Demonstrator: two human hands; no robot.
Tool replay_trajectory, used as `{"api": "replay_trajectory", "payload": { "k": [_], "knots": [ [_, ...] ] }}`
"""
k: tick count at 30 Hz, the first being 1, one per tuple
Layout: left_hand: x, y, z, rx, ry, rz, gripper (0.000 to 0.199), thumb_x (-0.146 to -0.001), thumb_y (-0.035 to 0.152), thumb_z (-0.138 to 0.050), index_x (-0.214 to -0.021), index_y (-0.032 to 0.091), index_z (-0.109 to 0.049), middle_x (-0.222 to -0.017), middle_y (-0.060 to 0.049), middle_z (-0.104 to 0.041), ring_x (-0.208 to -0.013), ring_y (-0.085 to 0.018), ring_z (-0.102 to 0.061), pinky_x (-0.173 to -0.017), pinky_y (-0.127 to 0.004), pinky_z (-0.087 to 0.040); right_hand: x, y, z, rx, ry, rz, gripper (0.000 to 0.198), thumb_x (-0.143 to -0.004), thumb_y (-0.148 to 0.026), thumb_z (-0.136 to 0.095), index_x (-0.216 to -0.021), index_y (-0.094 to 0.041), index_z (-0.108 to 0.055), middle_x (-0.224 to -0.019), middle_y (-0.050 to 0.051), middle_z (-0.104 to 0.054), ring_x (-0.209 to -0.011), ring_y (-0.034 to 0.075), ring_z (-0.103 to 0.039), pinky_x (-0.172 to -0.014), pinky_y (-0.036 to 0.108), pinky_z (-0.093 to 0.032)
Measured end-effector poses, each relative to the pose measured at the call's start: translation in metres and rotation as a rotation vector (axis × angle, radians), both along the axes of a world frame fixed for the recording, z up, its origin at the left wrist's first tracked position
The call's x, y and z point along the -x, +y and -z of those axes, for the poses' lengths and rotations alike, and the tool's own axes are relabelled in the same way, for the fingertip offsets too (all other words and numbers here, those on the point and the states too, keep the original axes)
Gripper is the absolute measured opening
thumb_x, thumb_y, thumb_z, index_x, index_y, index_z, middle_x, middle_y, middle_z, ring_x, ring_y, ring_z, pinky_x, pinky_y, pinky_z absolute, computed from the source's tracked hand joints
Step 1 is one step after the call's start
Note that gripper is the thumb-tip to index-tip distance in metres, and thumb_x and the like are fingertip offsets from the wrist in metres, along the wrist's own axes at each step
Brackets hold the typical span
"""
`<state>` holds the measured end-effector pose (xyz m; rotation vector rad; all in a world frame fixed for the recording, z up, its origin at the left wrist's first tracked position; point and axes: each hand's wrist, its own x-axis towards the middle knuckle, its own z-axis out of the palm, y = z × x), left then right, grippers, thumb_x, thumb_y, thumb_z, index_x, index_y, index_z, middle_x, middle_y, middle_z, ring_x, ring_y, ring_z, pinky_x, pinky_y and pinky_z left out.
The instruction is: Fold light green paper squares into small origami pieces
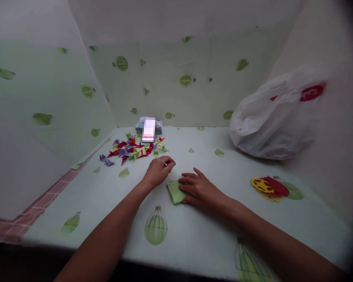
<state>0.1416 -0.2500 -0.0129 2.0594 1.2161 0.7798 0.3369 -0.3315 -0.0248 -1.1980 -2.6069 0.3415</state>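
Note:
A small stack of green square paper (175,192) lies on the table in front of me. My right hand (199,188) rests with spread fingers over the right side of the stack, its fingertips on the top sheet. Just beyond the stack, my left hand (159,170) hovers with its fingers curled into a pinch. A tiny pale spot shows at those fingertips, too small to name. Behind my left hand lies a pile of folded paper cranes (131,150) in red, purple, green and yellow.
A lit phone (148,130) leans on a tissue box (159,127) behind the cranes. A full white plastic bag (278,125) stands at the right. Nearer me lie yellow and red cut-out pieces (264,186). The balloon-print table cover (129,231) reaches the walls.

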Motion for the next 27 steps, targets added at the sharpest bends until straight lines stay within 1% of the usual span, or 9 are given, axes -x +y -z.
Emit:
{"api": "replay_trajectory", "payload": {
  "k": [2, 5, 8, 10, 12, 15, 19, 23, 27],
  "knots": [
    [-0.0005, -0.0006, -0.0005, -0.003, -0.010, -0.001, 0.019, -0.088, 0.028, -0.053, -0.086, 0.018, -0.068, -0.082, -0.004, -0.070, -0.070, -0.015, -0.063, -0.065, -0.026, -0.053, 0.0006, -0.0008, -0.0003, -0.009, 0.003, -0.004, 0.017, -0.090, -0.030, -0.067, -0.103, -0.021, -0.073, -0.121, 0.012, -0.068, -0.125, 0.030, -0.056, -0.116, 0.063, -0.021],
    [-0.0003, 0.0002, 0.0007, -0.013, -0.035, 0.005, 0.018, -0.088, 0.028, -0.053, -0.085, 0.017, -0.068, -0.080, -0.004, -0.070, -0.067, -0.015, -0.063, -0.063, -0.026, -0.052, 0.0007, -0.0024, -0.0008, -0.012, 0.006, -0.007, 0.015, -0.090, -0.025, -0.066, -0.101, -0.018, -0.073, -0.121, 0.013, -0.068, -0.123, 0.029, -0.057, -0.116, 0.062, -0.021],
    [0.0011, 0.0029, 0.0044, -0.023, -0.058, 0.013, 0.018, -0.088, 0.029, -0.054, -0.084, 0.017, -0.068, -0.079, -0.004, -0.069, -0.066, -0.014, -0.064, -0.061, -0.025, -0.052, -0.0003, -0.0034, -0.0011, -0.028, 0.008, -0.020, 0.015, -0.088, -0.028, -0.068, -0.098, -0.017, -0.072, -0.118, 0.013, -0.069, -0.122, 0.029, -0.057, -0.116, 0.062, -0.020],
    [0.0017, 0.0047, 0.0068, -0.025, -0.067, 0.019, 0.018, -0.087, 0.029, -0.054, -0.085, 0.017, -0.067, -0.078, -0.003, -0.069, -0.067, -0.014, -0.064, -0.061, -0.025, -0.052, -0.0009, -0.0034, -0.0006, -0.047, 0.000, -0.030, 0.016, -0.087, -0.028, -0.070, -0.097, -0.016, -0.072, -0.115, 0.013, -0.069, -0.122, 0.029, -0.057, -0.116, 0.062, -0.021],
    [0.0014, 0.0054, 0.0078, -0.022, -0.068, 0.025, 0.017, -0.087, 0.029, -0.055, -0.085, 0.017, -0.067, -0.078, -0.003, -0.069, -0.065, -0.014, -0.063, -0.060, -0.025, -0.052, -0.0010, -0.0029, 0.0002, -0.061, -0.009, -0.033, 0.013, -0.087, -0.025, -0.070, -0.096, -0.016, -0.072, -0.112, 0.012, -0.070, -0.121, 0.029, -0.057, -0.116, 0.060, -0.021],
    [0.0001, 0.0048, 0.0066, -0.011, -0.074, 0.031, 0.017, -0.087, 0.029, -0.056, -0.084, 0.017, -0.067, -0.076, -0.003, -0.069, -0.064, -0.013, -0.063, -0.060, -0.025, -0.052, -0.0008, -0.0014, 0.0021, -0.065, 0.003, -0.036, 0.008, -0.087, -0.024, -0.070, -0.090, -0.016, -0.072, -0.109, 0.011, -0.071, -0.120, 0.029, -0.058, -0.116, 0.060, -0.021],
    [-0.0009, 0.0034, 0.0046, -0.006, -0.076, 0.056, 0.016, -0.087, 0.028, -0.057, -0.084, 0.017, -0.068, -0.075, -0.002, -0.068, -0.064, -0.013, -0.063, -0.061, -0.025, -0.052, -0.0023, 0.0015, 0.0051, -0.018, 0.034, -0.021, 0.012, -0.087, -0.028, -0.070, -0.087, -0.017, -0.072, -0.114, 0.011, -0.069, -0.118, 0.028, -0.059, -0.115, 0.061, -0.021],
    [-0.0008, 0.0030, 0.0047, -0.015, -0.056, 0.076, 0.016, -0.087, 0.028, -0.057, -0.084, 0.016, -0.068, -0.075, -0.002, -0.068, -0.064, -0.013, -0.063, -0.061, -0.025, -0.052, -0.0047, 0.0026, 0.0068, 0.031, 0.080, -0.005, 0.016, -0.090, -0.033, -0.068, -0.092, -0.017, -0.072, -0.118, 0.011, -0.068, -0.118, 0.027, -0.059, -0.116, 0.062, -0.020],
    [-0.0003, 0.0031, 0.0053, -0.029, -0.055, 0.092, 0.017, -0.088, 0.029, -0.056, -0.085, 0.017, -0.068, -0.076, -0.002, -0.068, -0.066, -0.013, -0.063, -0.062, -0.025, -0.053, -0.0047, 0.0022, 0.0059, 0.086, 0.137, 0.023, 0.014, -0.095, -0.025, -0.060, -0.096, -0.018, -0.072, -0.118, 0.009, -0.068, -0.113, 0.023, -0.062, -0.116, 0.061, -0.019]
  ]
}}
